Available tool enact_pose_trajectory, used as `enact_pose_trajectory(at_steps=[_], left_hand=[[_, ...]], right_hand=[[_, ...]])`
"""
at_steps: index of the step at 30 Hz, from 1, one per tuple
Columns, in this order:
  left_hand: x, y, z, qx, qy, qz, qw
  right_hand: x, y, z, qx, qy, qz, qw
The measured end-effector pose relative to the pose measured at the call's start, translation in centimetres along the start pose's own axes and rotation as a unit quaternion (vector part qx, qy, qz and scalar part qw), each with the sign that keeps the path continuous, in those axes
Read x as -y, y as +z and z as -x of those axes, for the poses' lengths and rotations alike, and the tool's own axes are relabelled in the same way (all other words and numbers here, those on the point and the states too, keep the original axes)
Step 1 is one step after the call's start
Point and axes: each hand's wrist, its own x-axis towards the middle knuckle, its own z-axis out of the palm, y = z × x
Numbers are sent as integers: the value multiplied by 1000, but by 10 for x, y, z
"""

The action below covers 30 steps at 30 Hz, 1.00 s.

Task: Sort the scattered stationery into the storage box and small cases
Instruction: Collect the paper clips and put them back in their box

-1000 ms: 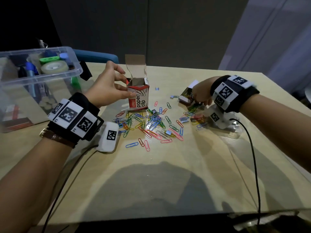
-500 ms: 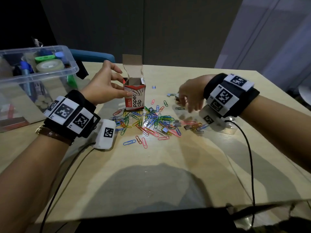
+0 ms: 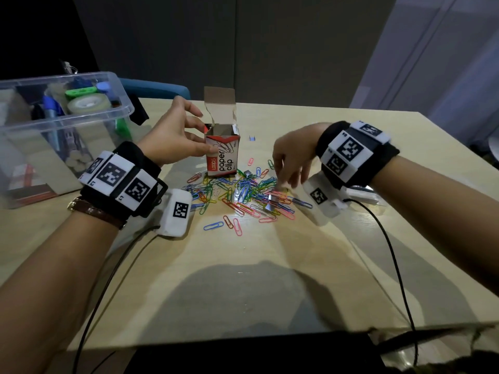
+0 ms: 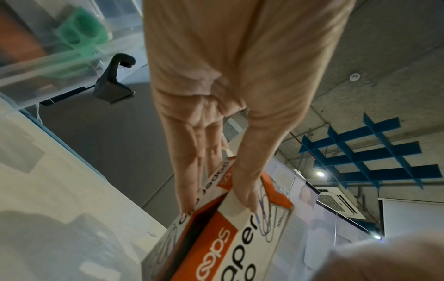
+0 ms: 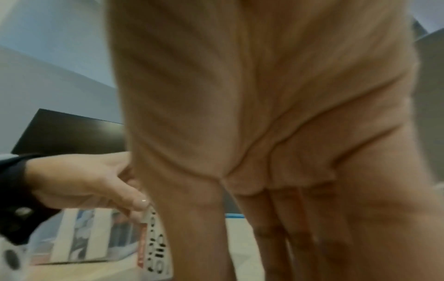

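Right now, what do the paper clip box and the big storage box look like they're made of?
Paper clip box: thin printed cardboard, with a brown raw inside and a creased flap. Storage box: clear, glossy plastic, since its contents show through the wall.

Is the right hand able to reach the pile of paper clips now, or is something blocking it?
Probably yes. The right hand hovers just above the right edge of the paper clips, fingers pointing down, with nothing between them. The left hand holds the paper clip box off to the side.
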Motion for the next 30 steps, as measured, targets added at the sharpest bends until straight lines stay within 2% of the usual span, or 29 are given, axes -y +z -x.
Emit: enact_pose_trajectory(at_steps=[2,3,6,8,12,16,22,25,30], left_hand=[[1,0,0,2,2,2,1000],[2,-1,-1,2,2,4,1000],[4,-1,-1,1,4,1,1000],[5,-1,-2,1,5,0,1000],[7,-1,-3,9,2,8,1000],[8,0,-4,11,-2,7,1000],[6,1,-3,12,-6,8,1000],[7,1,-3,14,-9,9,1000],[9,1,-5,14,-16,14,1000]], right_hand=[[-4,-4,-5,-80,-10,-29,996],[-5,-4,-8,-92,-15,-41,995],[-6,3,-14,-20,-21,-63,998],[-5,8,-16,-7,-39,-62,997],[-2,16,-20,-42,-84,-54,994],[-1,20,-20,-90,-116,3,989],[-2,24,-17,-144,-141,28,979],[-7,24,-18,-144,-135,-8,980],[-16,24,-19,-104,-136,-61,983]])
